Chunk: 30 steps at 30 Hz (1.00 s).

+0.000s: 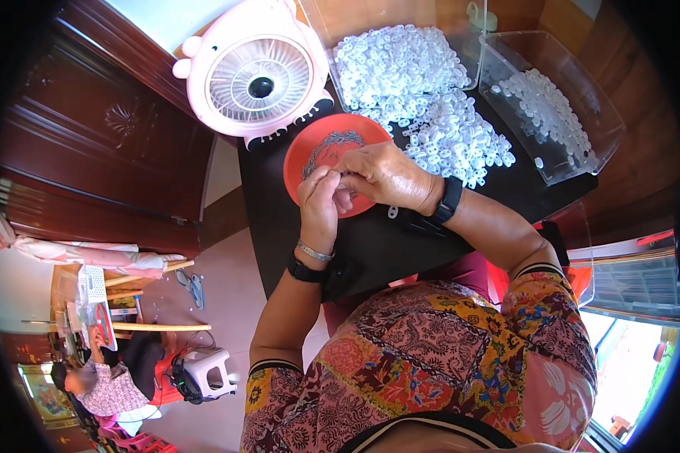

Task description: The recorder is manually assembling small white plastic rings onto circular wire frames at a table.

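A person's left hand [319,202] and right hand [384,176] meet over a red plate [310,151] on a black table [370,241], fingertips pinched narrowly on something too small to identify, beside heaped white plastic rings [423,90].

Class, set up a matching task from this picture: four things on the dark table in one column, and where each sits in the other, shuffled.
1 pink fan
2 orange dish
3 clear box
4 loose white pieces

A far right, holding some white pieces
B under the hands
C far left corner
D heaped between fan and box

Pairs: 1-C, 2-B, 3-A, 4-D
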{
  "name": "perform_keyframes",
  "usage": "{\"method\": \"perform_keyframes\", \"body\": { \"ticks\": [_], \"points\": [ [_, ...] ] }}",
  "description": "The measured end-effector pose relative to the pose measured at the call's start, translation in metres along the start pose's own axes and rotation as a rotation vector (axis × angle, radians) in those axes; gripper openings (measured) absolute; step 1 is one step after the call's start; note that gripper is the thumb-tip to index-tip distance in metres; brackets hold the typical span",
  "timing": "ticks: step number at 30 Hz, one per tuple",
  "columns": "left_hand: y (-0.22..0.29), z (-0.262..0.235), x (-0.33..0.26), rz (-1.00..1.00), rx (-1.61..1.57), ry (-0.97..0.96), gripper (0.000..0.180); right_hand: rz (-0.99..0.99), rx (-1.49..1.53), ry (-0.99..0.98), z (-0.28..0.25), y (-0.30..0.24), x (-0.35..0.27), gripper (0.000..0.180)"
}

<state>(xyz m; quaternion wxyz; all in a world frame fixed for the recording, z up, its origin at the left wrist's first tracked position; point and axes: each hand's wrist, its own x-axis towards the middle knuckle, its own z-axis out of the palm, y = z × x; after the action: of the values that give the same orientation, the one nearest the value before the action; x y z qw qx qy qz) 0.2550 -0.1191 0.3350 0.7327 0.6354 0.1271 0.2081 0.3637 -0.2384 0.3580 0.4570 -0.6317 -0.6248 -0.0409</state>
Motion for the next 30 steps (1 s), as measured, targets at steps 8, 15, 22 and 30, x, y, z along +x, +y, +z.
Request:
{"method": "perform_keyframes", "body": {
  "ticks": [8, 15, 22, 30],
  "points": [
    [0.001, -0.001, 0.004, 0.059, 0.036, -0.004, 0.025, -0.051, -0.121, 0.063, -0.015, -0.006, 0.008, 0.014],
    [0.002, -0.012, 0.008, -0.055, 0.073, 0.039, 0.024, 0.052, -0.807, 0.700, -0.164, -0.016, 0.013, 0.018],
    [0.002, -0.012, 0.011, -0.062, 0.054, 0.080, 0.023, 0.120, -1.170, 0.746, -0.216, -0.025, -0.013, 0.024],
    [0.001, -0.009, 0.017, -0.082, 0.228, -0.002, 0.025, 0.235, -0.455, -0.195, -0.093, 0.008, -0.073, 0.036]
  ]
}}
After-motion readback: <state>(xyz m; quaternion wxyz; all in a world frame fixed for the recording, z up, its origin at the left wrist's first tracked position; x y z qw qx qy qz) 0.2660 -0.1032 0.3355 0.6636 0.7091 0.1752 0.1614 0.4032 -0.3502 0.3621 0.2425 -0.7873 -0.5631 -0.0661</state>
